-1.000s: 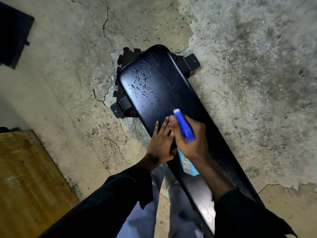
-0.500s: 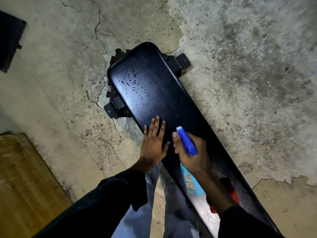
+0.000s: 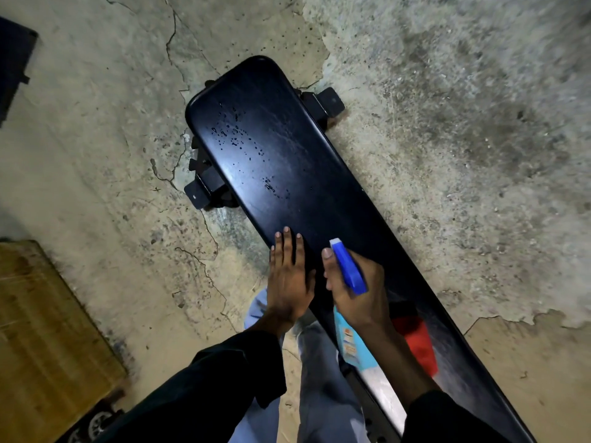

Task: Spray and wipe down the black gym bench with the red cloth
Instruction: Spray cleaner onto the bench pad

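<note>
At far left I note a wooden board on the cracked concrete floor; neither enters into the work. Next, my left hand lies flat on the near edge of the black gym bench, fingers straight and close together, gripping nothing. The bench runs diagonally from upper centre to lower right, and droplets sit on its far end. I judge that wet vinyl slick under a palm, while the padded top is firm enough to take pressure. Further right, my right hand is wrapped around the spray bottle, thumb alongside the blue head, nozzle aimed up the bench. The bottle looks light and rigid, and is best held at the neck as it is now. Rightmost, the red cloth rests on the bench behind my right wrist, untouched. It appears soft and limp. I would bunch it from above rather than pinch a corner.
</note>
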